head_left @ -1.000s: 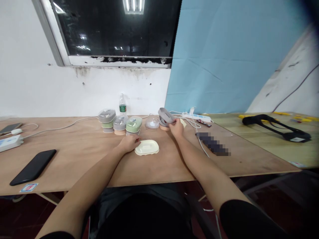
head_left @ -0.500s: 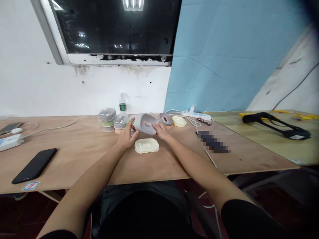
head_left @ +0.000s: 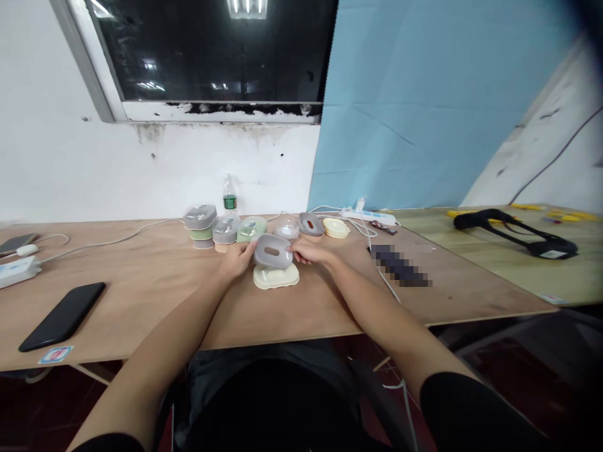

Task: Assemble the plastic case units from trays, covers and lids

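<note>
Now both hands [head_left: 273, 256] on grey lid [head_left: 273, 251].

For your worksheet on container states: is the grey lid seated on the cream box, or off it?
Cannot tell: both hands hold the grey lid directly over the cream box.

Pixelated dark strip [head_left: 399, 266] right of the right hand [head_left: 308, 251] — unreadable, cream tray [head_left: 276, 277] partly covered by the grey lid [head_left: 272, 251] between both hands, bottle label [head_left: 229, 202] beyond the left hand [head_left: 237, 259] too small to read — phone [head_left: 13, 243] cut by the left edge

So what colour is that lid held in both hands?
Grey lid, over a cream base; the head view shows it.
</note>
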`<state>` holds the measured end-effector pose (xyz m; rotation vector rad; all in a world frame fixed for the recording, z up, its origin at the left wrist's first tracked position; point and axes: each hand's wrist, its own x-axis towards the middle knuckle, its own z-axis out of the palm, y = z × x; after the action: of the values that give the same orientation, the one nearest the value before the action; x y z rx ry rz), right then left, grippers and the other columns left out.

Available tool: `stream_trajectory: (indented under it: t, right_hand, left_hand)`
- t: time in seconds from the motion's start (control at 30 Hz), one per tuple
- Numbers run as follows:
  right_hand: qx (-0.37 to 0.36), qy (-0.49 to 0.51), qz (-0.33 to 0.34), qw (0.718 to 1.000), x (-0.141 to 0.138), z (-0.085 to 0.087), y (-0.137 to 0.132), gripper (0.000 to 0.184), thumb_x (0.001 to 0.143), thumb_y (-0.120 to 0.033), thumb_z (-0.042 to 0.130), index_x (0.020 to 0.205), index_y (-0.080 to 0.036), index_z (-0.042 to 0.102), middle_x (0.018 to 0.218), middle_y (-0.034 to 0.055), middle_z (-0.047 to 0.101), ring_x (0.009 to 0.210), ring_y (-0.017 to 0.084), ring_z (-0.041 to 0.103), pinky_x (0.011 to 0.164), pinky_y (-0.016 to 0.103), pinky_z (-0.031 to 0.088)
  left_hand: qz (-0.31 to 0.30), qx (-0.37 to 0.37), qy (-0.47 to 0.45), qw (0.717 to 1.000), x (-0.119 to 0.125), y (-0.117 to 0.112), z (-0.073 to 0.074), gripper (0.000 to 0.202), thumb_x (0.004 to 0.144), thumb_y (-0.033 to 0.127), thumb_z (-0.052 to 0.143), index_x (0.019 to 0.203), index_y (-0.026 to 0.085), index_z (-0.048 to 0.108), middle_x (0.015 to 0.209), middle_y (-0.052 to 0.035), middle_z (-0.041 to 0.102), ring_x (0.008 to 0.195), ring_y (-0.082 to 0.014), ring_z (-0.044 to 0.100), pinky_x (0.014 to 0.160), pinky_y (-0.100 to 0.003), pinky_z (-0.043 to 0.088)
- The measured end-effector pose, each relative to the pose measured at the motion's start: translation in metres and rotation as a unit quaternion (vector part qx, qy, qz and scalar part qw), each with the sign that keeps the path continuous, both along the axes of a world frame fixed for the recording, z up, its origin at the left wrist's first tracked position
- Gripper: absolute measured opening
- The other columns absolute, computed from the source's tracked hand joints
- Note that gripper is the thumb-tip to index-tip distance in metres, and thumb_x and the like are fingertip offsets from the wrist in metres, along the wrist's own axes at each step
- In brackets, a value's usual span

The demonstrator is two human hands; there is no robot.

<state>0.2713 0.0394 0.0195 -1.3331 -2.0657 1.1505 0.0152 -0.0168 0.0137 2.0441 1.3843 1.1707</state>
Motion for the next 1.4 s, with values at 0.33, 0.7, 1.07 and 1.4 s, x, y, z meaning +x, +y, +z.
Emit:
stream_trajectory:
  t: [0.33, 0.7, 1.07, 1.4]
  right_hand:
    - [-0.074, 0.056, -0.002, 0.996, 0.018, 0.014, -0.001, 0.049, 0.089, -0.04, 0.042, 0.045, -0.018, 0.048, 0.031, -0.0002, 0.042, 0.026, 0.007, 0.034, 0.028, 0.019, 0.023]
    - [-0.137, -0.102, 0.081, 0.982, 0.011, 0.004, -0.003, 0.039, 0.085, -0.038, 0.055, 0.056, -0.013, 0.056, 0.042, 0.0021, 0.057, 0.03, 0.008, 0.044, 0.03, 0.018, 0.03]
    - [-0.132, -0.098, 0.076, 0.983, 0.013, 0.002, 0.003, 0.036, 0.076, -0.043, 0.07, 0.059, -0.015, 0.054, 0.044, -0.0021, 0.055, 0.035, 0.007, 0.049, 0.035, 0.018, 0.039]
    - [-0.091, -0.078, 0.064, 0.991, 0.012, -0.008, 0.008, 0.035, 0.073, -0.042, 0.071, 0.061, -0.017, 0.05, 0.044, -0.0039, 0.051, 0.037, 0.008, 0.046, 0.037, 0.019, 0.035]
  left_hand:
    - [-0.018, -0.026, 0.175, 0.984, -0.005, -0.005, 0.003, 0.067, 0.094, 0.061, 0.022, 0.053, 0.021, 0.056, 0.06, -0.0054, 0.063, 0.061, -0.0193, 0.059, 0.062, -0.03, 0.04]
    - [-0.076, -0.149, 0.288, 0.943, -0.014, 0.008, -0.001, 0.068, 0.092, 0.061, 0.021, 0.052, 0.019, 0.057, 0.056, -0.0049, 0.061, 0.056, -0.0176, 0.055, 0.068, -0.032, 0.041]
    - [-0.095, -0.113, 0.255, 0.956, -0.014, 0.013, -0.006, 0.059, 0.089, 0.063, 0.031, 0.058, 0.019, 0.056, 0.055, -0.0023, 0.059, 0.05, -0.0145, 0.051, 0.053, -0.028, 0.037]
    - [-0.102, -0.138, 0.238, 0.956, -0.013, 0.013, -0.006, 0.057, 0.083, 0.068, 0.042, 0.059, 0.019, 0.057, 0.056, -0.0013, 0.06, 0.049, -0.0127, 0.05, 0.049, -0.026, 0.036]
